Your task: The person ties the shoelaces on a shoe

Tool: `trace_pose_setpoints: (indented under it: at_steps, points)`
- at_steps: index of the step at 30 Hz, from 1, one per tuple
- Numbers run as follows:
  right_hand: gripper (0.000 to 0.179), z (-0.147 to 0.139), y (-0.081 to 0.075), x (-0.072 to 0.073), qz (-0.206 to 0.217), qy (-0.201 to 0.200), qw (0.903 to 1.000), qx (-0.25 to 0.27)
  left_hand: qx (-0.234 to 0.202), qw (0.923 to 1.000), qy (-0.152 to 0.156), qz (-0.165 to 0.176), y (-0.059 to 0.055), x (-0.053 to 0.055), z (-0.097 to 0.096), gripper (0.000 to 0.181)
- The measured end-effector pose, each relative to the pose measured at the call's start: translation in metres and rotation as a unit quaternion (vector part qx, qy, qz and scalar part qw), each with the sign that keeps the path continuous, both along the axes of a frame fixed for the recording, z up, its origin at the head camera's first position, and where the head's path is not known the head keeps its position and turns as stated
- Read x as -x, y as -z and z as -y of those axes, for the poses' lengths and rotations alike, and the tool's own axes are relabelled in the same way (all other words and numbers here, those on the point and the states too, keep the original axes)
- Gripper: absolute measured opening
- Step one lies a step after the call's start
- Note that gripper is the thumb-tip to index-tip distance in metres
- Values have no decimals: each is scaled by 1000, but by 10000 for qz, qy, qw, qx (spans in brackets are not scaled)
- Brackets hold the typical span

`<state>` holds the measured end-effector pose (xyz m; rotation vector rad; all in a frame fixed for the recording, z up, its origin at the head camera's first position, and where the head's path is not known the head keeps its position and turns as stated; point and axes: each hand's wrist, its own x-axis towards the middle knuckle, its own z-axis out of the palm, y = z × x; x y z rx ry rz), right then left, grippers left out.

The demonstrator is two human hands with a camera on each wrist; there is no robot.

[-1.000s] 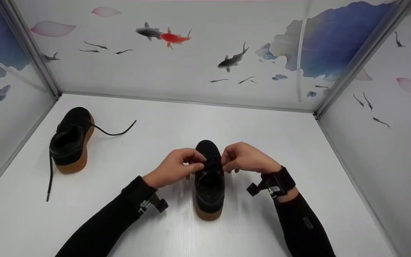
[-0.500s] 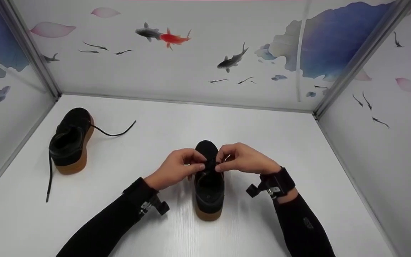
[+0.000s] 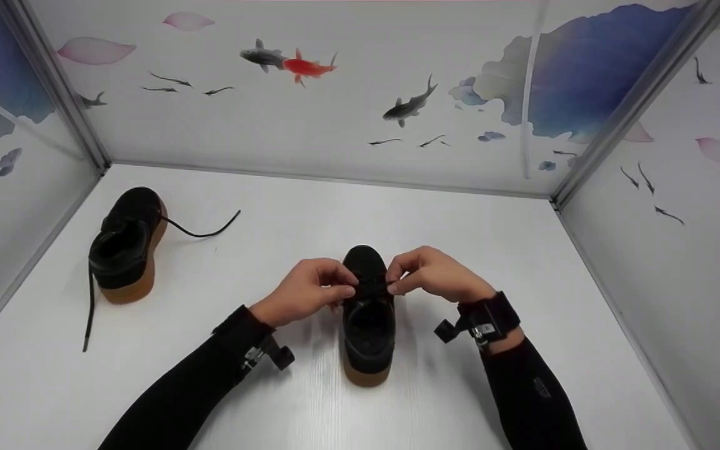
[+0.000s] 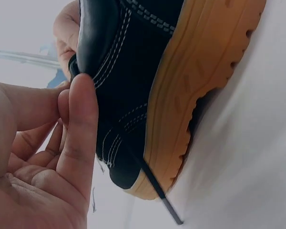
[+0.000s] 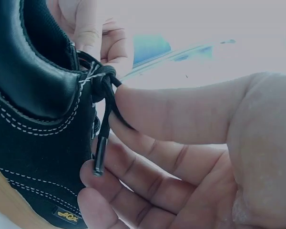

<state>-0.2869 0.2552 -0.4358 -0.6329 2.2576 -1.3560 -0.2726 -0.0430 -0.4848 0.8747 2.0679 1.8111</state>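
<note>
A black low-cut shoe (image 3: pixel 367 357) with a tan sole stands between my hands, toe pointing away. In the right wrist view a bow-like knot (image 5: pixel 103 86) sits at the top of its lacing, and a lace end (image 5: pixel 101 155) with a hard tip hangs below. My right hand (image 3: pixel 438 276) pinches a lace loop between thumb and index finger. On the other side, my left hand (image 3: pixel 310 290) pinches lace at the shoe's tongue, its grip partly hidden by the fingers. Another lace end (image 4: pixel 152 181) hangs down the shoe's side in the left wrist view.
A second black shoe (image 3: pixel 125 250) with a tan sole stands at the far left, its loose laces (image 3: pixel 204 235) spread to both sides. The white tabletop (image 3: pixel 472 225) is enclosed by printed panels (image 3: pixel 335 137) at the back and sides.
My right hand moved left onto the lacing, then drew slightly back to the right with lace in its fingers. The left hand stayed nearly in place, and the shoes have not moved.
</note>
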Motion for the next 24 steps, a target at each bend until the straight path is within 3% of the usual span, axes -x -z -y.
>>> trace_pose_setpoints:
  at_steps: [7, 12, 24]
  points:
    - [9, 0, 0, 2, 56, -13, 10000, 19, 58, 9995, 274, 124, -1, 4, 7, 13]
    - [11, 0, 0, 2, -95, -25, 9998, -158, 5, 9991, 263, 318, 0, 6, 7, 14]
    - [12, -7, -3, 3, 132, -365, 9986, -349, -760, 9933, 228, 841, 4, -1, -4, 28]
